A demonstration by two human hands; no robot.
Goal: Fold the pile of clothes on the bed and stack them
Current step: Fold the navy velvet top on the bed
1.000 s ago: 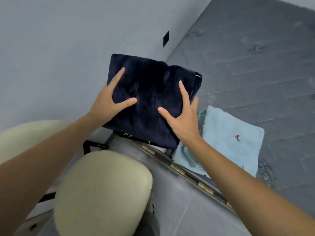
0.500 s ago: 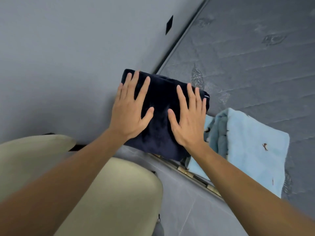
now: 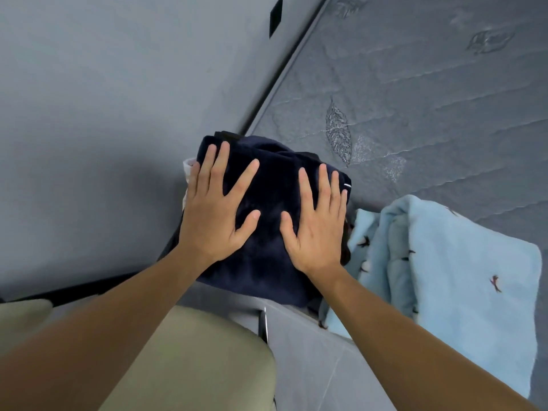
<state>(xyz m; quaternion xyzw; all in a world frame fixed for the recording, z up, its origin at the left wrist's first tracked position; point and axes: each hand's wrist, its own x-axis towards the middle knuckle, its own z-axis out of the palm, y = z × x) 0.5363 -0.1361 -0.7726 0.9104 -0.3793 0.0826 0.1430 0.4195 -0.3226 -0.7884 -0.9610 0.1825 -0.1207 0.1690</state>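
Observation:
A folded dark navy garment [image 3: 272, 185] lies on top of a stack at the near left corner of the bed, against the wall. My left hand [image 3: 218, 209] presses flat on its left half with the fingers spread. My right hand [image 3: 317, 223] presses flat on its right half, fingers straight. A bit of white fabric [image 3: 189, 169] shows under the navy piece at the left edge of the stack. Beside the stack on the right lies a light blue garment [image 3: 439, 262] with small bird prints, loosely folded.
The grey quilted mattress [image 3: 415, 99] stretches away to the right and back. A grey wall [image 3: 103, 114] bounds the bed on the left. My knees in beige trousers [image 3: 189, 360] are close to the bed's edge, over a grey tiled floor [image 3: 320, 366].
The navy garment has gone from held in the air to lying on the stack by the wall. Both hands have flattened on top of it.

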